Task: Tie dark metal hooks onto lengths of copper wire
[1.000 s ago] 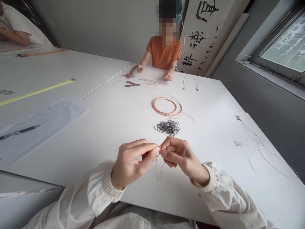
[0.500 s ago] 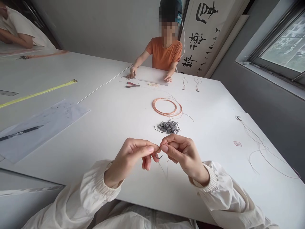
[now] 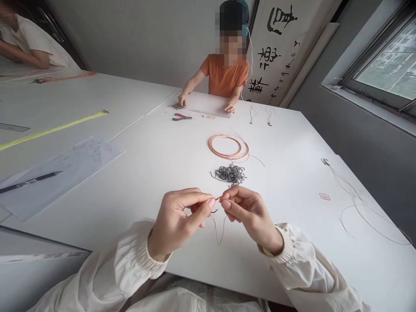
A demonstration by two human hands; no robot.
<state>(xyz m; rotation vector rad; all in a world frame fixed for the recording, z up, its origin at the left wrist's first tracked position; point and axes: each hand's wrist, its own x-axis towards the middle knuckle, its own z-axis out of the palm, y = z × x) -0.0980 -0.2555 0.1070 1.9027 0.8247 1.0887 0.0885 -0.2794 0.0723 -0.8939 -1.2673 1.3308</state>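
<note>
Pinched between thumb and fingertips, a dark fish hook (image 3: 215, 211) is in my left hand (image 3: 182, 214), its bend showing below the fingers. My right hand (image 3: 245, 212) is closed too, thumb against forefinger on a thin line near the hook's shank. A loop of that fishing line (image 3: 220, 243) hangs under both hands. The fingertips are almost touching, and the exact wrap of line at the hook is too small to make out. Just beyond my hands lies a heap of dark fish hooks (image 3: 230, 174).
Behind the heap lies a coil of orange line (image 3: 224, 157). Tied hooks with lines (image 3: 351, 190) and a small red-edged label (image 3: 324, 196) are at right. A plastic sheet with a pen (image 3: 35, 180) lies left. Opposite, a person in orange (image 3: 224, 78) sits near red-handled pliers (image 3: 182, 117).
My left hand has turned slightly, its lower fingers curling in, and the hook has tilted with it. The line loop beneath now hangs lower and shows more plainly.
</note>
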